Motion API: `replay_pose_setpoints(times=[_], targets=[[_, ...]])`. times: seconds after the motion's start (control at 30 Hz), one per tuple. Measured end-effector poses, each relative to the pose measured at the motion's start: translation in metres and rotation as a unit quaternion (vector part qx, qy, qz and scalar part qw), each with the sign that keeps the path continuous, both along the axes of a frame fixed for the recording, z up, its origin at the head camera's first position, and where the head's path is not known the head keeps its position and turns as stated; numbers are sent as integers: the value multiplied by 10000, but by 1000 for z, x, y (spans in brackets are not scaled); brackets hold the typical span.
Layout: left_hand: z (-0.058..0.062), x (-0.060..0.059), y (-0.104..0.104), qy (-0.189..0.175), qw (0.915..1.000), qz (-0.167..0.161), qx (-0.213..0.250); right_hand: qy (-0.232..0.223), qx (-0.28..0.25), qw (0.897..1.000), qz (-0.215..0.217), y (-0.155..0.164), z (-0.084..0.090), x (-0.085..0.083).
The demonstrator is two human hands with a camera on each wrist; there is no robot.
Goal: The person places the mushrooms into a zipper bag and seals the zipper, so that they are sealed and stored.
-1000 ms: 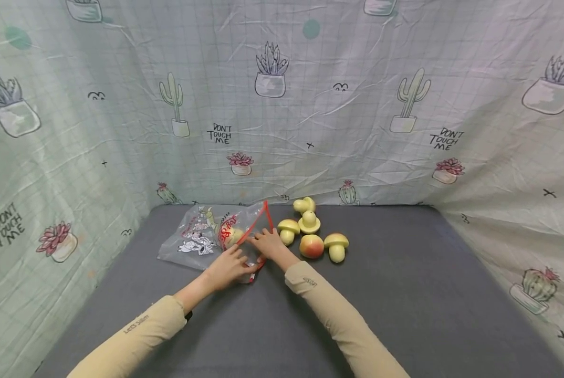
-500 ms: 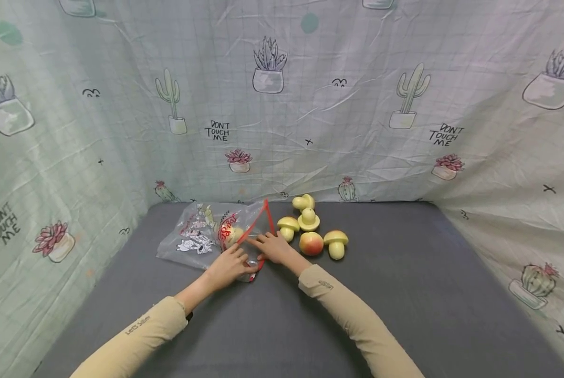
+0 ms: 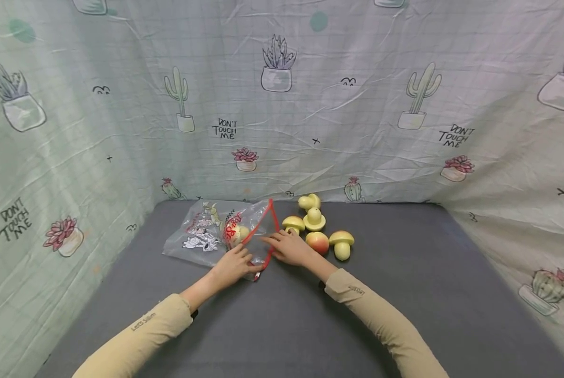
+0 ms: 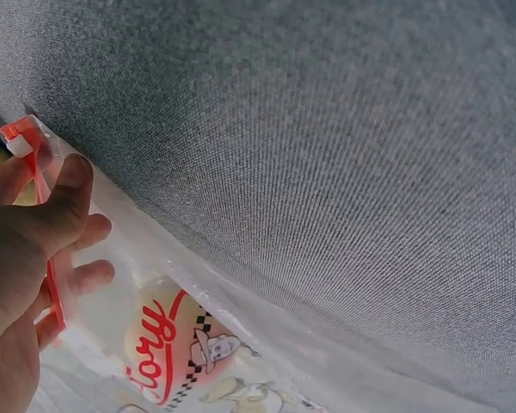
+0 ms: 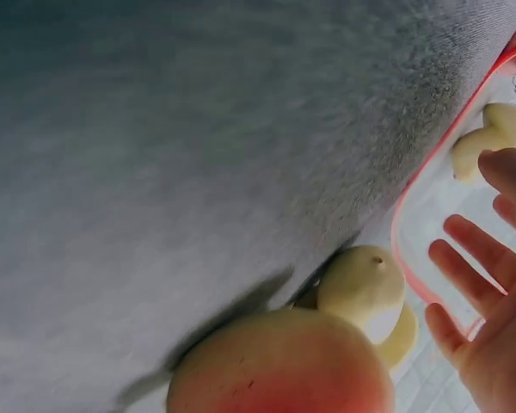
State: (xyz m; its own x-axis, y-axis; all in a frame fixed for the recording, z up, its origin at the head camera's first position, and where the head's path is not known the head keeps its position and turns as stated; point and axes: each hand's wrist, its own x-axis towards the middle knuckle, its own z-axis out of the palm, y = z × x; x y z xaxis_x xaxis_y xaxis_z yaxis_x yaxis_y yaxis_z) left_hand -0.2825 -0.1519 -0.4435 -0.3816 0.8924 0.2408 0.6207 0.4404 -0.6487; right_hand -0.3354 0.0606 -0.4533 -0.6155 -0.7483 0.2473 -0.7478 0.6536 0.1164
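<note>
A clear zip bag (image 3: 192,242) with printed cartoons and a red zip lies on the dark table, its mouth spread toward the right. Inside it sits a yellow toy mushroom (image 3: 238,234), also visible through the mouth in the right wrist view. My left hand (image 3: 232,266) pinches the near edge of the mouth, thumb outside and fingers inside, close to the white-and-red zip slider (image 4: 19,142). My right hand (image 3: 292,249), fingers spread, is at the right side of the mouth. Just behind it stands a mushroom (image 3: 293,223), partly hidden by the fingers.
More toy mushrooms lie right of the bag: one on its side (image 3: 309,201), one stem-up (image 3: 314,220), one showing its red cap (image 3: 317,243), and another at the right (image 3: 342,245). A patterned cloth (image 3: 282,131) hangs behind the grey table (image 3: 405,294).
My right hand has drawn back to the right, toward the mushrooms, and its forearm has swung outward. My left hand keeps its hold on the bag's edge. The head view has shifted slightly.
</note>
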Motion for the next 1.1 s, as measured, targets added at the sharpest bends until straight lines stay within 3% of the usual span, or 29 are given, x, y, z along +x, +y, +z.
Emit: replay_pose_setpoints(times=[0.4,0.73,1.1], targets=[[-7,0,2,-104,9997,207,-33,356,-609,9972,243,34,12,19],[-10,1,2,-306,9992,263,63,1180,-990,9872,408,72,13,27],[-12,2,5,-324,9990,295,-24,1488,-1463,9777,219,111,8,33]])
